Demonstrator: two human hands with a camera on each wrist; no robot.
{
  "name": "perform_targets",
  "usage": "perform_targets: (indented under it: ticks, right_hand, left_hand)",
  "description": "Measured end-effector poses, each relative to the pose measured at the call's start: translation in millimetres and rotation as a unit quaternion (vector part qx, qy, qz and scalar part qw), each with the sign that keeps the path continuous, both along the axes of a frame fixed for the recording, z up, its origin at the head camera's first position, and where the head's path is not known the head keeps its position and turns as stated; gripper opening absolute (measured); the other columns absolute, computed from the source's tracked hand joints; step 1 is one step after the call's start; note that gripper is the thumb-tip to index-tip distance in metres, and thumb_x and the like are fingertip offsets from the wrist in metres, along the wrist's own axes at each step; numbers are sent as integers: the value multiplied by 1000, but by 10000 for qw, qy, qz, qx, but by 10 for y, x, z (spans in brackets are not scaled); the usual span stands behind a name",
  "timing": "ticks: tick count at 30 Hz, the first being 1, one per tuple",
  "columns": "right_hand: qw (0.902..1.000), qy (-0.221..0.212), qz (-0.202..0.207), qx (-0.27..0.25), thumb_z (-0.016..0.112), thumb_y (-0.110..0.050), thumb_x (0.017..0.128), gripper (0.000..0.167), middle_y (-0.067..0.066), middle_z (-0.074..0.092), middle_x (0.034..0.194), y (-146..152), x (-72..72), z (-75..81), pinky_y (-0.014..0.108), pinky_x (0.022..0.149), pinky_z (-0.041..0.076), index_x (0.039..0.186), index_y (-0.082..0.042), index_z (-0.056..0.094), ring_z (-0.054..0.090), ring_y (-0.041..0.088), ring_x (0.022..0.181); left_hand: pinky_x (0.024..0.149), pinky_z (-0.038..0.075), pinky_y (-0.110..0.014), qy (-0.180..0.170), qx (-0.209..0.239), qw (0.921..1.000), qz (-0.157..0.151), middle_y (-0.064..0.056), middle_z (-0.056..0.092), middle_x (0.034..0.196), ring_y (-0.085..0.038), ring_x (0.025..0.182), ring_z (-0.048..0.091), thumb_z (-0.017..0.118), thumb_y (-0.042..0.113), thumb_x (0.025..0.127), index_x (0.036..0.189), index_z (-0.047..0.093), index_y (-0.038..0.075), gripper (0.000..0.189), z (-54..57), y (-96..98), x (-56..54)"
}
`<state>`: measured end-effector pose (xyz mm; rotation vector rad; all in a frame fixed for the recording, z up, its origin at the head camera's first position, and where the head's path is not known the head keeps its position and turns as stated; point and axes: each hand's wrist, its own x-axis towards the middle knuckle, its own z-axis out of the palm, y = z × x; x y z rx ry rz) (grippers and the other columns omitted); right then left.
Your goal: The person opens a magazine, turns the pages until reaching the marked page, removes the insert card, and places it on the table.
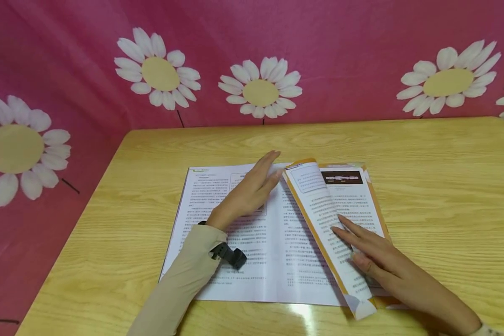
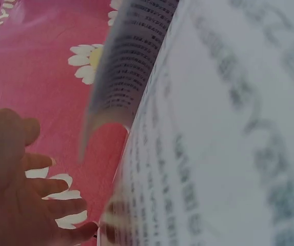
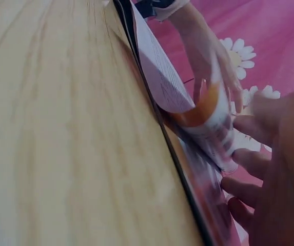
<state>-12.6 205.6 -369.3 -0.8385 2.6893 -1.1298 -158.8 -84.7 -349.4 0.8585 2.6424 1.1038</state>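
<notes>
An open magazine (image 1: 252, 280) with printed text lies on the wooden table. One orange-edged page (image 1: 319, 219) stands lifted and curled over the right half, and a dark title box shows on the page under it. My left hand (image 1: 249, 189) hovers over the upper part of the spread, fingers extended toward the top of the curled page. On the right, my right hand (image 1: 382, 261) has its fingers stretched out against the back of that page. In the right wrist view the curled page (image 3: 211, 120) arches between both hands.
The light wooden table (image 1: 445, 186) extends around the magazine. Behind it and at the left hangs a pink cloth (image 1: 327, 56) printed with large white daisies. A black strap with a small device (image 1: 235, 258) sits on the left wrist, over a beige sleeve (image 1: 180, 280).
</notes>
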Motion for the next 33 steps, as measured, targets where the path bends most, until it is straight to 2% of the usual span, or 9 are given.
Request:
perform_targets:
  ticks: [3, 7, 11, 14, 17, 22, 25, 29, 33]
  right_hand:
    - [9997, 214, 75, 1, 53, -6, 98, 52, -1, 31, 156, -4, -26, -16, 6, 104, 13, 146, -25, 44, 22, 4, 142]
    - [9965, 465, 465, -507, 53, 6, 94, 49, 5, 43, 149, -14, -68, -40, 11, 108, 19, 139, -15, 54, 32, 12, 140]
    - [9901, 710, 717, -980, 55, 16, 88, 52, 11, 48, 144, -31, -89, -53, 14, 107, 26, 134, -8, 57, 38, 14, 137]
    - [9891, 791, 703, -1025, 56, 18, 85, 54, 11, 50, 143, -34, -96, -44, 15, 107, 28, 132, -7, 58, 40, 14, 136]
    - [9918, 801, 563, -826, 58, 16, 86, 52, 8, 51, 143, -21, -102, -34, 16, 107, 28, 132, -9, 58, 41, 11, 135]
    - [9912, 1208, 324, -440, 65, 10, 84, 55, 8, 50, 143, 10, -117, -11, 14, 107, 27, 135, -9, 56, 40, 9, 135]
    - [9904, 1343, 251, -221, 67, 8, 84, 57, 10, 47, 145, 48, -137, 5, 13, 108, 24, 138, -8, 54, 37, 9, 137]
    - [9942, 1060, 12, 151, 67, -2, 89, 54, 6, 43, 149, 128, -163, 29, 8, 106, 19, 140, -15, 53, 30, 4, 139]
    - [9949, 755, -211, 628, 66, -15, 93, 50, 3, 40, 150, 221, -222, 62, 3, 102, 14, 140, -22, 53, 32, 12, 139]
  left_hand:
    - [116, 17, -47, 13, -9, 10000, -68, -12, 13, 161, -22, 147, 12, 31, 42, 105, 155, 18, 10, 61, -6, -2, -1]
    - [115, 18, -48, 3, -224, 9997, -62, -12, 17, 160, -23, 146, 16, 36, 45, 103, 155, 21, 10, 64, -11, -2, -3]
    - [111, 29, -43, -175, -278, 9995, 22, -11, 33, 153, -22, 137, 36, 44, 45, 101, 154, 24, 10, 66, -33, -23, -26]
    - [102, 39, -39, -353, -165, 9992, 54, -10, 51, 136, -19, 118, 52, 51, 41, 100, 152, 28, 11, 65, -40, -48, -52]
    - [89, 44, -36, -434, -80, 9990, 91, -11, 57, 123, -18, 97, 56, 56, 31, 99, 149, 35, 11, 57, -32, -78, -59]
    - [72, 44, -34, -276, -126, 9994, 172, -14, 59, 122, -17, 69, 49, 55, 15, 99, 144, 44, 10, 46, -33, -148, -49]
    - [71, 43, -34, -163, -177, 9995, 188, -11, 62, 105, -16, 65, 46, 53, 12, 100, 142, 45, 9, 43, -42, -200, -48]
    - [70, 44, -34, -50, -278, 9993, 250, -7, 58, 94, -17, 66, 48, 50, 9, 101, 142, 47, 10, 41, -52, -301, -47]
    - [68, 43, -34, 254, -592, 9972, 375, -8, 57, 100, -18, 73, 49, 48, 6, 100, 139, 50, 9, 40, -53, -459, -48]
